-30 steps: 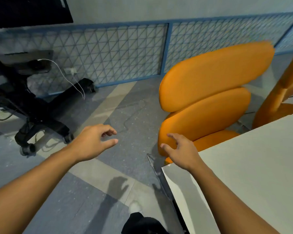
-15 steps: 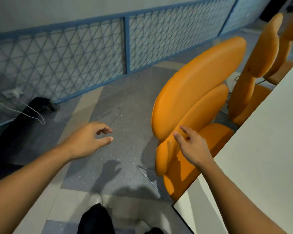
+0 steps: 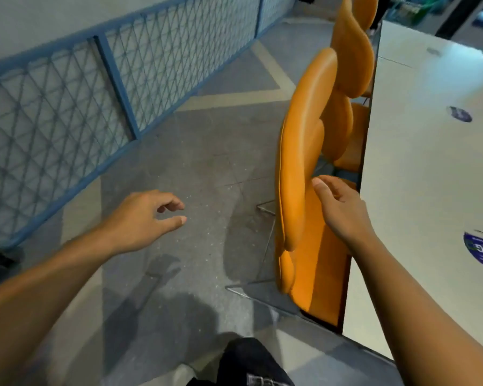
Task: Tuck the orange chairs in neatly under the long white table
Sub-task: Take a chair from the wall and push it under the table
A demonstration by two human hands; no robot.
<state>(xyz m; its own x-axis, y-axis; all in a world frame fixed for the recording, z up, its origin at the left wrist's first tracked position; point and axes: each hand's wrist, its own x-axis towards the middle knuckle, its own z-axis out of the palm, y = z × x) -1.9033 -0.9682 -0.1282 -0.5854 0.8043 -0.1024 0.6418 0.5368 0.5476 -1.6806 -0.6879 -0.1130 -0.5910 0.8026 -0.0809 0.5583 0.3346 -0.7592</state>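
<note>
Head view: the long white table [image 3: 418, 168] has orange chairs [image 3: 352, 51] along its edge, the nearest chair [image 3: 296, 162] tucked under. Our right hand [image 3: 343, 210], empty with loose fingers, hovers between backrest and table, likely to straighten it; our left hand [image 3: 140, 221] hangs empty, farther off.

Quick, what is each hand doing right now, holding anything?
Left hand: open, fingers loosely curled, holding nothing.
Right hand: open, at the backrest of the nearest orange chair; contact cannot be told.

Open floor [image 3: 207, 162] left, chair backs [image 3: 299, 168] hard against table [image 3: 418, 168] edge (narrow gap), fence [image 3: 67, 107] beyond
</note>
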